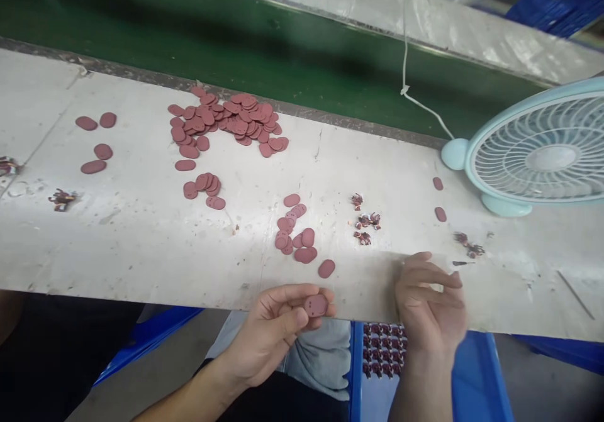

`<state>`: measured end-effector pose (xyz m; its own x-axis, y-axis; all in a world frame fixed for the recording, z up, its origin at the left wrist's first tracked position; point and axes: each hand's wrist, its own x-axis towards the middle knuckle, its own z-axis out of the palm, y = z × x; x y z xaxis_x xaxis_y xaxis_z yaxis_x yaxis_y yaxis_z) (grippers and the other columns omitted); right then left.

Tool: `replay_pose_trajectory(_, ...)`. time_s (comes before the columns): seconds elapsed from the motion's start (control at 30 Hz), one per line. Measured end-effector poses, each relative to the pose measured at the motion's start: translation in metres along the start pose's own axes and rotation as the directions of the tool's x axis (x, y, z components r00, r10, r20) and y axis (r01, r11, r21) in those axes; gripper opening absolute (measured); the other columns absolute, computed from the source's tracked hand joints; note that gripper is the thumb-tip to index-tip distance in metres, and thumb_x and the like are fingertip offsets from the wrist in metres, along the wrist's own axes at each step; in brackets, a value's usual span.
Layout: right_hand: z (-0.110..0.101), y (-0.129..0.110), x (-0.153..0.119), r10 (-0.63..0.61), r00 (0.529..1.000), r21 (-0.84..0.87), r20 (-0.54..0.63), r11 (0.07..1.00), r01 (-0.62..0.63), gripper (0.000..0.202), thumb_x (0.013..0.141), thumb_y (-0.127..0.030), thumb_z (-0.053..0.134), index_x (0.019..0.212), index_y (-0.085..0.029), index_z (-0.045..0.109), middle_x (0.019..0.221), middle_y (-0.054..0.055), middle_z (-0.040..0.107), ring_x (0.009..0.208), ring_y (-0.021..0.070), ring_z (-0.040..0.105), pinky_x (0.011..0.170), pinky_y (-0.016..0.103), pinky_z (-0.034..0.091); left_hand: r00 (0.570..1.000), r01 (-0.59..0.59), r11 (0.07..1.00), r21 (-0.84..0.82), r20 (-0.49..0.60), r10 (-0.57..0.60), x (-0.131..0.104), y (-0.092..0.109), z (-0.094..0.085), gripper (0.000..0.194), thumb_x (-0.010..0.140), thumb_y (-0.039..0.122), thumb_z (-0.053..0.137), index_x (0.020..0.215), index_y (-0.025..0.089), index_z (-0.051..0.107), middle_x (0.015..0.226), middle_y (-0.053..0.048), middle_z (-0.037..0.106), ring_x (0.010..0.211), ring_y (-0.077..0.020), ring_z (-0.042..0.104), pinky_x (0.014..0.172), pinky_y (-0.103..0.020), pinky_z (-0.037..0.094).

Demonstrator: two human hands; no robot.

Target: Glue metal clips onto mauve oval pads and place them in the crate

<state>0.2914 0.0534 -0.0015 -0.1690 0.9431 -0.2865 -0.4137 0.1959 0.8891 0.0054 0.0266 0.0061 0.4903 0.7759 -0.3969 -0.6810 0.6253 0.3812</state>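
Note:
My left hand (pixel 278 321) is closed at the table's front edge, pinching a dusky-red oval disc (pixel 316 305) between thumb and fingers. Small dark holes show at one end of that disc. Just beyond it lies a single red oval disc (pixel 326 268), with a loose cluster of the same discs (pixel 306 255) farther off. To the right, my right hand (pixel 429 299) hovers by the table edge, fingers loosely bent and apart, with nothing visible in them. Nearest to it are small brown-and-white tangled pieces (pixel 473 249) and a thin dark sliver (pixel 462 263).
A large pile of discs (pixel 236 117) lies at the far edge, before a green belt (pixel 283 51). At the right stands a light-blue fan (pixel 542 151) with a white cord. A blue tray (pixel 476 378) holding rows of small dark-red pieces (pixel 383 349) sits below the table edge.

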Motion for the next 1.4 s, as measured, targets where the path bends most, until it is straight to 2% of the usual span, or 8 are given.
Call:
replay_pose_trajectory(0.13, -0.002, -0.001, -0.006, -0.008, 0.997, -0.427, 0.075, 0.903, 0.039, 0.040, 0.081, -0.010, 0.074, 0.117, -0.025, 0.066, 0.072, -0.004, 0.058, 0.056, 0.0086, 0.060, 0.029, 0.006, 0.040, 0.998, -0.001, 1.000, 0.006, -0.057, 0.001, -0.002, 0.003, -0.006, 0.022, 0.088, 0.020, 0.075, 0.109, 0.022, 0.080, 0.120, -0.010, 0.078, 0.106, -0.0197, 0.075, 0.086, -0.018, 0.058)
replay_pose_trajectory(0.2, -0.015, 0.011, -0.011, -0.102, 0.966, -0.962, 0.239, 0.113, 0.250, 0.028, 0.089, -0.021, 0.069, 0.117, -0.024, 0.067, 0.075, -0.002, 0.061, 0.054, 0.0084, 0.059, 0.030, 0.009, 0.042, 0.996, -0.006, 1.000, 0.010, -0.084, 0.007, -0.003, 0.006, -0.008, 0.022, 0.087, 0.021, 0.076, 0.109, 0.021, 0.080, 0.119, -0.010, 0.078, 0.106, -0.0199, 0.076, 0.086, -0.018, 0.059)
replay_pose_trajectory(0.27, -0.029, 0.023, -0.007, -0.082, 0.906, -0.719, 0.415, -0.639, 0.272, 0.020, 0.093, -0.024, 0.065, 0.113, -0.024, 0.070, 0.085, 0.001, 0.067, 0.061, 0.0109, 0.062, 0.039, 0.016, 0.051, 0.995, -0.014, 1.000, 0.016, -0.103, 0.016, -0.004, 0.008, -0.009, 0.022, 0.087, 0.021, 0.076, 0.109, 0.021, 0.080, 0.118, -0.010, 0.079, 0.104, -0.0198, 0.076, 0.085, -0.018, 0.059)
replay_pose_trajectory(0.33, -0.038, 0.033, 0.007, 0.045, 0.872, -0.238, 0.488, -0.954, 0.182, 0.025, 0.093, -0.022, 0.063, 0.116, -0.026, 0.072, 0.108, 0.007, 0.069, 0.087, 0.0191, 0.068, 0.064, 0.029, 0.062, 0.994, -0.022, 0.999, 0.023, -0.110, 0.025, -0.005, 0.011, -0.008, 0.023, 0.086, 0.021, 0.077, 0.108, 0.021, 0.080, 0.116, -0.010, 0.079, 0.103, -0.0196, 0.076, 0.083, -0.017, 0.060)
replay_pose_trajectory(0.47, -0.040, 0.040, 0.038, 0.306, 0.890, 0.561, 0.338, -0.825, 0.070, 0.033, 0.098, -0.022, 0.048, 0.124, -0.021, 0.069, 0.127, 0.013, 0.064, 0.121, 0.0295, 0.058, 0.107, 0.052, 0.048, 0.993, -0.023, 0.999, 0.031, -0.118, 0.026, -0.006, 0.012, -0.006, 0.024, 0.085, 0.021, 0.078, 0.109, 0.020, 0.080, 0.116, -0.011, 0.080, 0.103, -0.0202, 0.076, 0.082, -0.017, 0.060)
replay_pose_trajectory(0.6, -0.034, 0.041, 0.034, 0.238, 0.912, 0.587, 0.333, -0.810, -0.003, 0.028, 0.094, -0.026, 0.056, 0.117, -0.018, 0.070, 0.105, 0.012, 0.066, 0.093, 0.0285, 0.066, 0.089, 0.051, 0.056, 0.992, -0.021, 0.999, 0.042, -0.124, 0.026, -0.006, 0.011, -0.006, 0.024, 0.085, 0.021, 0.078, 0.109, 0.020, 0.080, 0.116, -0.011, 0.079, 0.104, -0.0200, 0.076, 0.083, -0.018, 0.059)
replay_pose_trajectory(0.9, -0.064, 0.077, -0.038, 0.049, 0.996, -0.283, 0.080, -0.957, 0.070, 0.022, 0.093, -0.022, 0.067, 0.111, -0.032, 0.075, 0.108, 0.005, 0.069, 0.089, 0.0196, 0.069, 0.066, 0.028, 0.060, 0.988, -0.132, 0.963, 0.236, -0.052, 0.148, -0.004, 0.002, -0.003, 0.022, 0.084, 0.020, 0.079, 0.106, 0.025, 0.080, 0.117, -0.008, 0.080, 0.104, -0.0212, 0.076, 0.087, -0.024, 0.059)
replay_pose_trajectory(1.4, -0.087, 0.093, -0.038, -0.066, 0.996, -0.379, 0.063, -0.925, -0.037, 0.011, 0.088, -0.026, 0.075, 0.099, -0.028, 0.076, 0.099, 0.002, 0.078, 0.086, 0.0178, 0.074, 0.079, 0.027, 0.061, 0.990, -0.107, 0.934, 0.342, -0.049, 0.132, -0.008, 0.000, 0.002, 0.006, 0.080, 0.013, 0.080, 0.081, 0.018, 0.078, 0.113, -0.008, 0.080, 0.098, -0.0231, 0.076, 0.086, -0.031, 0.060)
